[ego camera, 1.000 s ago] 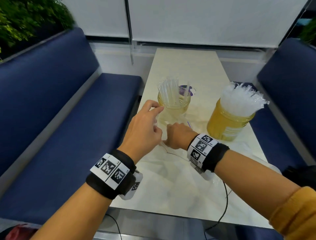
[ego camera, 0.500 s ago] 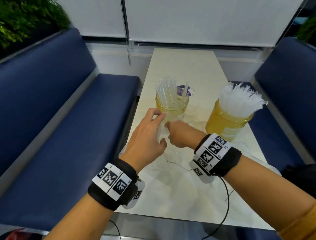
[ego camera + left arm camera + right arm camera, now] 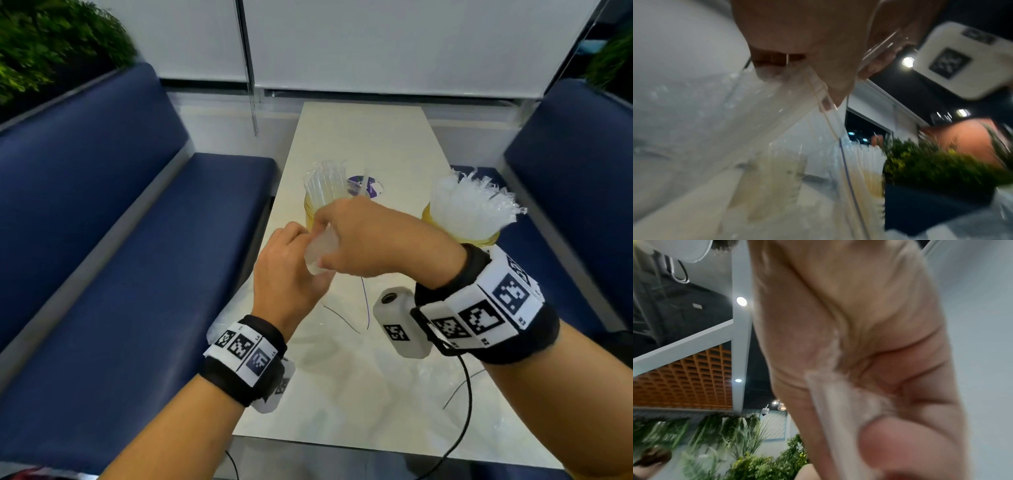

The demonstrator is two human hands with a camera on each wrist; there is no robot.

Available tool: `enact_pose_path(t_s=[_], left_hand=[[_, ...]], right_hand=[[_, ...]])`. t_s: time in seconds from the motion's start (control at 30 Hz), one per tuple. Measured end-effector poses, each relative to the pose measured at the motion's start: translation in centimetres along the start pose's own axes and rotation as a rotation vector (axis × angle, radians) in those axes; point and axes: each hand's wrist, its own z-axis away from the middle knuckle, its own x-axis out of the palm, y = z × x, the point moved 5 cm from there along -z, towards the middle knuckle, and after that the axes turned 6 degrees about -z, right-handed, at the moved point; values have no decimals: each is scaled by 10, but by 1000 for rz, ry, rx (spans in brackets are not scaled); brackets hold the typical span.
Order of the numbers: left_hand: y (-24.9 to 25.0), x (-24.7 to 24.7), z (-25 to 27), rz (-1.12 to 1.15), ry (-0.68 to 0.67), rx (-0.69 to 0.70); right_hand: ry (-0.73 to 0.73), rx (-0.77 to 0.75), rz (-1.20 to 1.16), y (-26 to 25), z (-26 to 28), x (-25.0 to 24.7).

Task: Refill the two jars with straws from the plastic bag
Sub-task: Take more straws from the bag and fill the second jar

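Two amber glass jars stand on the pale table point(image 3: 359, 137). The left jar point(image 3: 310, 214) holds a few clear straws point(image 3: 325, 181). The right jar point(image 3: 486, 240) is packed with white wrapped straws point(image 3: 469, 205). Just in front of the left jar, my right hand point(image 3: 329, 236) grips a whitish bundle of straws point(image 3: 317, 255) from above; the right wrist view shows the straws point(image 3: 830, 402) pressed under the thumb. My left hand point(image 3: 301, 240) pinches the mouth of the clear plastic bag point(image 3: 756, 121), which trails down onto the table point(image 3: 404, 373).
Blue padded benches run along the left point(image 3: 120, 274) and right point(image 3: 565, 171) of the narrow table. A purple round lid point(image 3: 364, 186) lies behind the left jar. A black cable point(image 3: 466, 394) hangs from my right wrist over the table's near edge.
Both hands have risen off the table towards the left jar. The right hand has turned palm-down and now carries a bundle of straws lifted out of the bag.
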Motion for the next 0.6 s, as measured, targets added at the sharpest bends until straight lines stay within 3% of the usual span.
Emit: enact_pose_path(t_s=[0.17,0.3,0.43,0.5,0.6], left_hand=[[-10,-6,-11,213,9,-142],[-17,-16,-24,327,101,-226],[-10,-22,-37,362,74,-242],[-7,-24,-38,323,58,-274],[-7,-26,-29,368,20,-304]], right_hand=[[177,-66,-403,0,-11,-12],[147,-73,-653,0,-21,-12],[420,-259,-548,-3,-35,1],[530,-304,-772,-3,-46,19],[544,-229,-1066,3,-56,28]])
